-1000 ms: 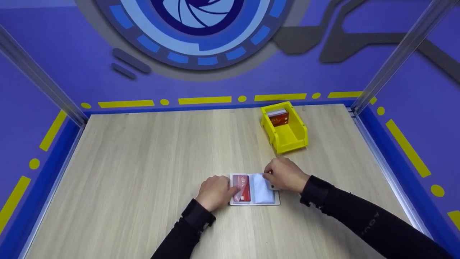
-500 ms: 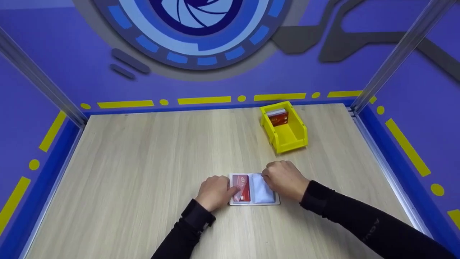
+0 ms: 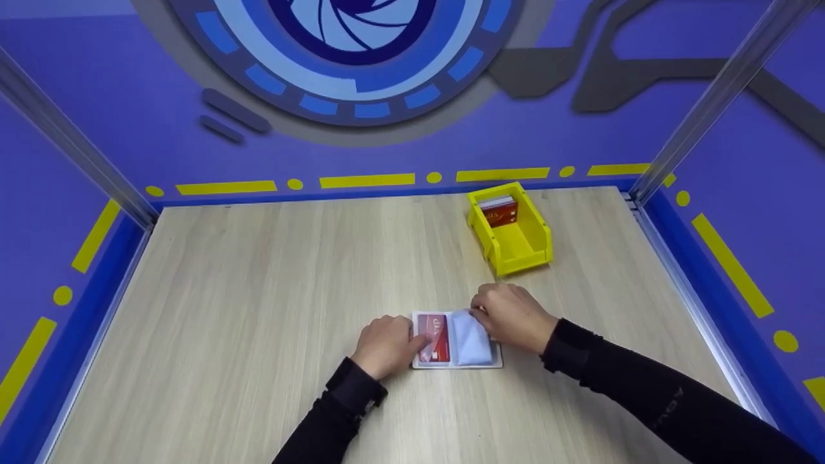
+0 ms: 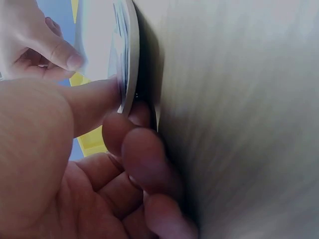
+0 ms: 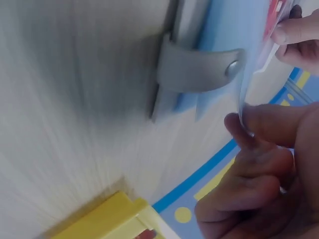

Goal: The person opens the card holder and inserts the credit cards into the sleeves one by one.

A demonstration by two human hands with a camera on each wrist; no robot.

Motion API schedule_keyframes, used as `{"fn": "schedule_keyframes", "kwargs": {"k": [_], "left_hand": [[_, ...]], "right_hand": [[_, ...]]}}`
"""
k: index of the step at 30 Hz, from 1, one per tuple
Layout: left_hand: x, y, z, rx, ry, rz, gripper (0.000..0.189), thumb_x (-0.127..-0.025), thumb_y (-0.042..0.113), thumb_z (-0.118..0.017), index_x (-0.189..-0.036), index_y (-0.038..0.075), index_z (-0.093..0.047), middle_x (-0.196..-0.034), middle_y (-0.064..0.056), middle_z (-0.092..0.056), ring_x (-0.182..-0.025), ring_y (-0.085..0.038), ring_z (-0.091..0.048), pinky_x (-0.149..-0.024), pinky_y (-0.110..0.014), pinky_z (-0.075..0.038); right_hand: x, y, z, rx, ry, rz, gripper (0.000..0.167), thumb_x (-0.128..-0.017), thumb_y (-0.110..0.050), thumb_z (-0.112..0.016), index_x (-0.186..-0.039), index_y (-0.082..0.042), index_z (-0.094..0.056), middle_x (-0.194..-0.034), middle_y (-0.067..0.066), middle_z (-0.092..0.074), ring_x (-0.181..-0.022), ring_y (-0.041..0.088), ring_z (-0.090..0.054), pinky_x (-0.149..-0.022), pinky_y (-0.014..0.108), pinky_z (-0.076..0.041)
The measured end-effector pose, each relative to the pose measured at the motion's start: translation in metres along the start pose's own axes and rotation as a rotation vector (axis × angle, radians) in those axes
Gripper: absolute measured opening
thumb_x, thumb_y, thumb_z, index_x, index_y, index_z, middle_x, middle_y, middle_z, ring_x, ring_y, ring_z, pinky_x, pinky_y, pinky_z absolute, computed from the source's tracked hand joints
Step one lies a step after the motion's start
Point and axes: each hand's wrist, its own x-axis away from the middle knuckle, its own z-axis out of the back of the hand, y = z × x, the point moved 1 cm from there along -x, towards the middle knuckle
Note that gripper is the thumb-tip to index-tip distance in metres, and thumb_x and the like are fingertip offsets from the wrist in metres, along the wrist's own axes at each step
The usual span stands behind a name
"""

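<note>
Pale blue, the sleeve page (image 3: 472,340) makes up the R half of the unfolded card holder (image 3: 497,356), which lies on the wood-grain tabletop (image 3: 225,290) just below centre in the head pic. Your L hand (image 3: 385,345) is at the holder's L edge, thumb on top & fingertips tucked under the cover, so you've got it pinched w/ v. little gap; L wrist view shows the same grip close up. By that thumb, a red card (image 3: 441,338) shows in the L half. Your R hand (image 3: 514,316) is at the holder's upper R corner, thumb & forefinger nipped tog. on the edge of the sleeve page, other fingers curled in. In the R wrist view that edge stands away from the layers under it, & a grey strap (image 5: 199,69) w/ a metal snap (image 5: 232,68) curves over nearby; can't tell if strap & page touch. Yellow bin (image 3: 514,241) sits just past your R hand, R of centre in the head pic, w/ red-fronted cards (image 3: 503,214) upright at its far end. Black sleeves (image 3: 644,380) cover your forearms, bottom centre & lower R. Purple-blue wall (image 3: 387,154) w/ yellow dashes fills the top of frame.
</note>
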Motion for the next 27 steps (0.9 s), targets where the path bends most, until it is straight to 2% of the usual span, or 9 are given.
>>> {"fn": "schedule_keyframes", "kwargs": {"k": [5, 8, 11, 16, 18, 21, 24, 27], "left_hand": [[0.0, -0.001, -0.001, -0.026, 0.031, -0.027, 0.045, -0.103, 0.044, -0.076, -0.072, 0.015, -0.061, -0.067, 0.002, -0.05, -0.062, -0.017, -0.047, -0.056, -0.033, -0.036], [0.0, -0.001, -0.001, -0.041, 0.056, -0.04, 0.046, -0.102, 0.043, -0.078, -0.071, 0.014, -0.06, -0.067, 0.002, -0.051, -0.062, -0.017, -0.047, -0.056, -0.034, -0.035], [0.0, -0.001, -0.001, -0.037, 0.053, -0.037, 0.045, -0.102, 0.043, -0.077, -0.071, 0.015, -0.06, -0.067, 0.002, -0.051, -0.062, -0.017, -0.048, -0.056, -0.034, -0.036], [0.001, -0.001, -0.001, -0.036, 0.046, -0.036, 0.043, -0.102, 0.043, -0.077, -0.073, 0.015, -0.061, -0.069, 0.002, -0.052, -0.063, -0.018, -0.049, -0.057, -0.034, -0.036], [0.001, -0.001, -0.001, -0.042, 0.053, -0.041, 0.043, -0.102, 0.042, -0.078, -0.074, 0.014, -0.061, -0.069, 0.001, -0.053, -0.063, -0.018, -0.049, -0.057, -0.034, -0.036], [0.002, -0.001, -0.001, -0.039, 0.058, -0.044, 0.044, -0.102, 0.042, -0.078, -0.073, 0.014, -0.061, -0.069, 0.002, -0.052, -0.062, -0.018, -0.048, -0.057, -0.034, -0.035], [0.001, -0.002, -0.001, -0.029, 0.058, -0.049, 0.044, -0.102, 0.042, -0.077, -0.072, 0.015, -0.06, -0.068, 0.003, -0.051, -0.061, -0.017, -0.047, -0.056, -0.033, -0.035], [0.0, -0.002, -0.001, -0.025, 0.06, -0.059, 0.043, -0.102, 0.041, -0.077, -0.071, 0.016, -0.06, -0.067, 0.003, -0.051, -0.061, -0.016, -0.047, -0.055, -0.033, -0.035]], "right_hand": [[0.002, -0.001, 0.0, 0.069, 0.044, 0.108, 0.008, -0.101, -0.015, -0.08, -0.096, -0.011, -0.085, -0.074, -0.004, -0.063, -0.065, 0.008, -0.051, -0.062, 0.023, -0.045], [0.001, -0.003, -0.001, 0.088, 0.052, 0.124, 0.011, -0.102, -0.017, -0.08, -0.095, -0.009, -0.082, -0.076, -0.002, -0.063, -0.066, 0.009, -0.052, -0.062, 0.024, -0.047], [0.0, -0.003, -0.002, 0.085, 0.032, 0.124, 0.012, -0.104, -0.019, -0.078, -0.098, -0.009, -0.081, -0.081, 0.0, -0.067, -0.068, 0.01, -0.056, -0.065, 0.026, -0.052], [0.001, -0.004, -0.002, 0.089, 0.053, 0.171, 0.01, -0.103, -0.02, -0.079, -0.099, -0.012, -0.084, -0.079, -0.002, -0.067, -0.065, 0.009, -0.053, -0.061, 0.024, -0.047], [0.0, -0.006, -0.001, 0.074, 0.065, 0.164, 0.013, -0.104, -0.022, -0.078, -0.097, -0.012, -0.083, -0.077, -0.004, -0.065, -0.065, 0.009, -0.052, -0.062, 0.023, -0.047], [-0.005, -0.006, -0.002, -0.042, 0.021, 0.079, 0.024, -0.106, -0.022, -0.073, -0.085, -0.012, -0.077, -0.071, -0.006, -0.057, -0.063, 0.008, -0.05, -0.061, 0.023, -0.044], [-0.014, -0.006, -0.001, -0.256, -0.084, -0.067, 0.032, -0.109, -0.022, -0.066, -0.077, -0.015, -0.069, -0.067, -0.008, -0.049, -0.062, 0.008, -0.048, -0.06, 0.024, -0.04], [-0.025, -0.01, 0.0, -0.46, -0.183, -0.183, 0.036, -0.111, -0.025, -0.064, -0.077, -0.013, -0.07, -0.067, -0.008, -0.047, -0.063, 0.01, -0.048, -0.06, 0.025, -0.037]]}}
